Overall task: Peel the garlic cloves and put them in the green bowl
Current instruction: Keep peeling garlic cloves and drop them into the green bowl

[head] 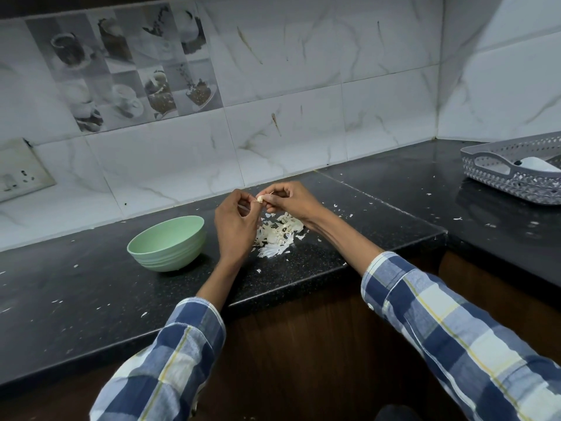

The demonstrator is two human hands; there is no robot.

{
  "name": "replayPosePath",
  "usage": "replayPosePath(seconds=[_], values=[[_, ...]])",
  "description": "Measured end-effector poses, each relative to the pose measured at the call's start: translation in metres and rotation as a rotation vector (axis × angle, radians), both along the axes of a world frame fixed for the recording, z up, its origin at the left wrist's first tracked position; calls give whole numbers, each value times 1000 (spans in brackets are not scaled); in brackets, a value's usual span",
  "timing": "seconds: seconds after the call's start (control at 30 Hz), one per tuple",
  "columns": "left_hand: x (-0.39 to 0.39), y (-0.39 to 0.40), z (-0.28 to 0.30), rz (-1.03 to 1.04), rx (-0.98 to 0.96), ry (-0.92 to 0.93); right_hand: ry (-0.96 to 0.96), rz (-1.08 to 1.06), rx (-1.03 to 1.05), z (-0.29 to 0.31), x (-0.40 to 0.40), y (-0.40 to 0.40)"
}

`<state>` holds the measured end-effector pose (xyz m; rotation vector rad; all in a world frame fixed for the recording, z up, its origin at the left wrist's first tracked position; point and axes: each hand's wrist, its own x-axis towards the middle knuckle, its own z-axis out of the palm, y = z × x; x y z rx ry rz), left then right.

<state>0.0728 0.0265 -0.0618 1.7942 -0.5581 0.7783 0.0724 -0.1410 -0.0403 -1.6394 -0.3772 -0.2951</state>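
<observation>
Glossy speckled stone counter (pixel 303 268), matt plastic green bowl (pixel 167 244), papery garlic skins (pixel 279 235)

This was a home kitchen. A black speckled stone worktop (pixel 91 284) ran along two walls and turned at the corner, with dark wooden cabinet fronts (pixel 303 344) below it. The walls were faced with white marble-patterned tiles (pixel 303 86), and one decorative tile panel (pixel 127 65) carried pictures of coffee cups and desserts. A switch and socket plate (pixel 18 170) sat in the wall at the left, and a grey perforated plastic basket (pixel 513 168) stood on the worktop at the right.
</observation>
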Motion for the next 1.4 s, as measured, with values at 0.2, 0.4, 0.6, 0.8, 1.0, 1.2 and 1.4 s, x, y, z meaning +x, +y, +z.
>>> replayPosePath(seconds=[0.2, 0.4, 0.6, 0.8, 1.0, 1.2, 1.4], values=[[2, 1, -1, 81, 74, -42, 0, -24, 44, 0, -1, -1], [1, 3, 0, 126, 216, -202, 53, -50, 58, 1, 0, -2], [1, 4, 1, 118, 198, -181, 72, -52, 138, 0, 5, -2], [-6, 2, 4, 112, 229, -209, 71, -77, 199, 0, 5, -4], [-10, -1, 4, 164, 282, -243, 47, -78, 194, -1, 5, -4], [-8, -1, 3, 159, 287, -203, -1, -53, 172, -2, 3, -2], [-8, 0, 3, 169, 264, -179, -18, -25, 149, -2, 2, 0]])
